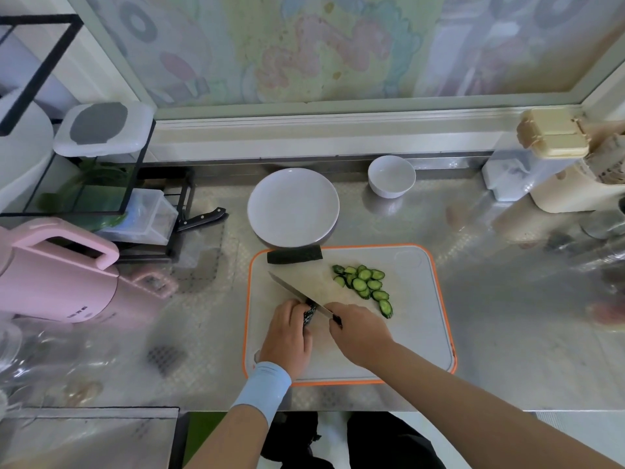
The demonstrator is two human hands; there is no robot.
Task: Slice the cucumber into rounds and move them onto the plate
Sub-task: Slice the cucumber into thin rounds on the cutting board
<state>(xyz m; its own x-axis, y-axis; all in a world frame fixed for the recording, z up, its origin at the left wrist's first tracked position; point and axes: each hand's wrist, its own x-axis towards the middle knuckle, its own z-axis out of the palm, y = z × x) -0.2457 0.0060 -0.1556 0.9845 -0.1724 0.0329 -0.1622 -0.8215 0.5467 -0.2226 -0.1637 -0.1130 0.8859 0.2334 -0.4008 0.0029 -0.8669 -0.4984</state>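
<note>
Left hand grips cucumber piece; right hand holds knife on it (rounds on board).

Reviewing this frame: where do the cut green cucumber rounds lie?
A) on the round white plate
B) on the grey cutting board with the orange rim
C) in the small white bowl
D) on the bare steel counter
B: the green cucumber rounds lie clustered on the orange-rimmed grey cutting board, and none is on the round white plate behind it.
</note>
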